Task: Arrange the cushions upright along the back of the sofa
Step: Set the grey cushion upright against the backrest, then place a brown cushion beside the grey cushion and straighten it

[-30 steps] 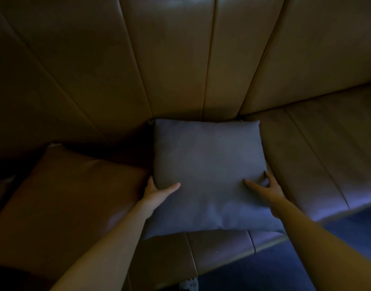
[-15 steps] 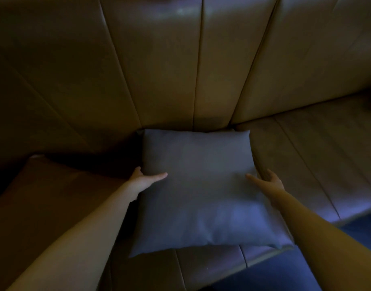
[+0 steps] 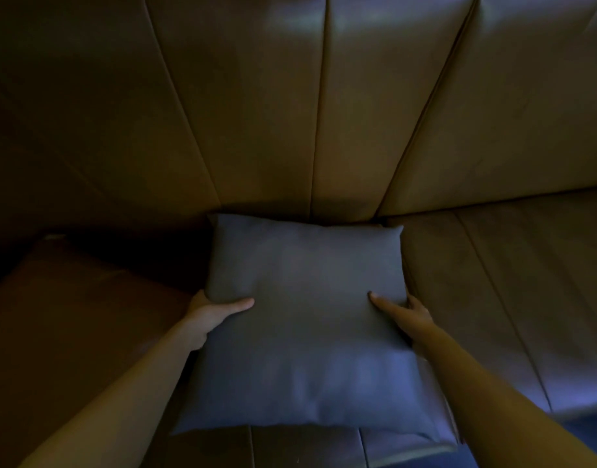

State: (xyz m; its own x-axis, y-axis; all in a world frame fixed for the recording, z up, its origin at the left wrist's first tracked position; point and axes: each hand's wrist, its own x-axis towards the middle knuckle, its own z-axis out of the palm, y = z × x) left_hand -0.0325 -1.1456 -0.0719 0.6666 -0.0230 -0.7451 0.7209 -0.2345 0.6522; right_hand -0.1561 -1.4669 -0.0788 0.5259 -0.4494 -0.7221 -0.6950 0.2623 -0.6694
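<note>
On the sofa [image 3: 492, 298], both hands grip the grey cushion's [image 3: 307, 332] sides.

Grey cushion [image 3: 303, 319] now sits further back than a second ago, top edge touching the sofa backrest [image 3: 324, 130]. Left hand [image 3: 212, 315] and right hand [image 3: 405, 314] shift up its sides toward the backrest, thumbs pressed on the front face.
</note>
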